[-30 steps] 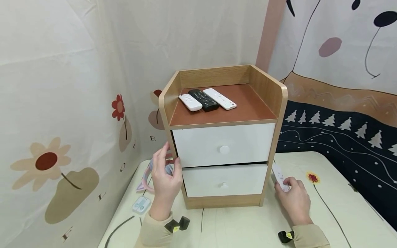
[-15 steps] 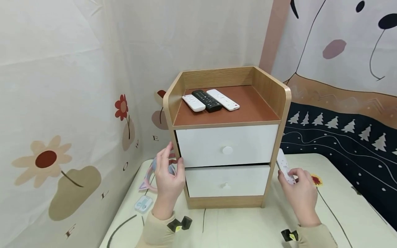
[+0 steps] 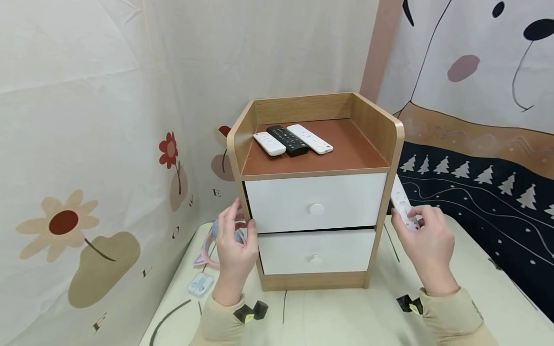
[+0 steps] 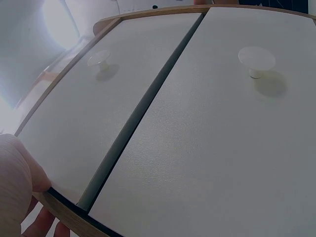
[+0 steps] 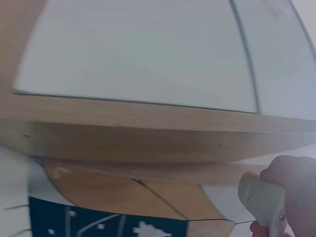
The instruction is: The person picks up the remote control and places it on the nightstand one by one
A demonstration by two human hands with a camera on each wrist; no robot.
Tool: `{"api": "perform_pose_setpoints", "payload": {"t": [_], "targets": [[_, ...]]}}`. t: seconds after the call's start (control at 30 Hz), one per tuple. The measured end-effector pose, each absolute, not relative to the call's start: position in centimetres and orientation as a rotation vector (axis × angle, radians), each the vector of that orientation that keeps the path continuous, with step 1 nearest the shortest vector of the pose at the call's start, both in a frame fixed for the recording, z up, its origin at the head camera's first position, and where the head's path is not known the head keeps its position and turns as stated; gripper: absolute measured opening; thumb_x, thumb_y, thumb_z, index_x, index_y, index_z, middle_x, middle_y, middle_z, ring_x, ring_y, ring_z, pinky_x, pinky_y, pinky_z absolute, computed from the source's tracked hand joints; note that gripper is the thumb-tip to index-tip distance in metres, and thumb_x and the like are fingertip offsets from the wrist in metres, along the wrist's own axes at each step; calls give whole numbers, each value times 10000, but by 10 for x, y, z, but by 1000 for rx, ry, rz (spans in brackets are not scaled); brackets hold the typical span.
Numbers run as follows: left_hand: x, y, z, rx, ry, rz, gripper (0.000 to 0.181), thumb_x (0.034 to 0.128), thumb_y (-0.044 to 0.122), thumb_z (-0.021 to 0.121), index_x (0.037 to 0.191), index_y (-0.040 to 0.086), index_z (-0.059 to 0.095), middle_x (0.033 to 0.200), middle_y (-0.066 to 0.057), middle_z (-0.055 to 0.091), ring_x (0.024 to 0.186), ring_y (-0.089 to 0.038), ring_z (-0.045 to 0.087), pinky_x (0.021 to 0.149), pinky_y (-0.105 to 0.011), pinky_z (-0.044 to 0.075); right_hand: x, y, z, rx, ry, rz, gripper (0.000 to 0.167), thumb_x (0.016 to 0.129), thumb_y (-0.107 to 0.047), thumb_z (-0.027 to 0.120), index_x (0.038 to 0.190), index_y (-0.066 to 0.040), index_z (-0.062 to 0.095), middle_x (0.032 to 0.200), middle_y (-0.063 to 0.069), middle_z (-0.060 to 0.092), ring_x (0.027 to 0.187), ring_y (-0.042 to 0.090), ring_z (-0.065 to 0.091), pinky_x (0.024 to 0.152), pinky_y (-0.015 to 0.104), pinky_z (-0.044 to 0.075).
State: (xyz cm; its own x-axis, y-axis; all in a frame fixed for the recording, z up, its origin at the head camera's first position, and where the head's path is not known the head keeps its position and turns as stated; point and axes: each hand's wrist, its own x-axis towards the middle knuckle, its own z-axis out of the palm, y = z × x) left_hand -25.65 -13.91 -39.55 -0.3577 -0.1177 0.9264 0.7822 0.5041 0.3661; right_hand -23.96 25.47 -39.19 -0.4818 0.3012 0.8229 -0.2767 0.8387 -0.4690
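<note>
A small wooden cabinet (image 3: 310, 282) with a white upper drawer (image 3: 285, 202) and a white lower drawer (image 3: 287, 254) stands in the middle of the head view. My left hand (image 3: 235, 254) rests on its left side, fingers nearly straight along the outer panel. In the left wrist view, the thumb (image 4: 29, 168) touches the front edge. My right hand (image 3: 430, 245) pinches the lower end of a white remote control (image 3: 401, 199), raised beside the cabinet's right side. On the brown top shelf (image 3: 346, 149) lie a short white remote (image 3: 269, 143), a black remote (image 3: 289, 142) and a long white remote (image 3: 310, 139).
Left of the cabinet, a pink and blue headphone-like item (image 3: 209, 247) is partly hidden behind my hand. A small clear case (image 3: 200, 284) lies nearer on the pale table cover (image 3: 337, 317). Printed cloth (image 3: 108, 144) hangs at the left and behind. Raised wooden sides (image 3: 378, 120) border the shelf.
My right hand has lifted the white remote control up along the cabinet's right side. The left hand keeps its place on the cabinet, and the shelf remotes lie as before.
</note>
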Motion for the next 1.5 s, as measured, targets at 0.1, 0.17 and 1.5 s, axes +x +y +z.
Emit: {"api": "perform_pose_setpoints", "payload": {"t": [0.1, 0.17, 1.5], "targets": [[-257, -139, -395, -571, -1674, -1049, 633, 943, -151, 676, 1554, -49, 546, 1319, -280, 633, 1027, -327, 664, 876, -148, 580, -240, 256, -377, 6, -1928, 687, 333, 888, -233, 850, 925, 51, 678, 916, 246, 682, 753, 320, 639, 658, 41, 299], [-257, -139, -395, -572, -1674, -1045, 634, 941, -150, 677, 1554, -51, 546, 1315, -284, 632, 1024, -326, 664, 871, -153, 581, -240, 257, -366, 19, -1898, 695, 340, 891, -234, 850, 931, 60, 684, 926, 251, 696, 755, 168, 615, 701, 10, 298], [-252, -137, -395, -518, -1713, -1092, 610, 962, -122, 665, 1554, -41, 544, 1327, -277, 613, 1052, -281, 655, 888, -158, 573, -217, 207, -257, 247, -1525, 760, 436, 850, -288, 843, 837, 99, 642, 1047, 293, 759, 831, 170, 679, 719, -1, 332]]}}
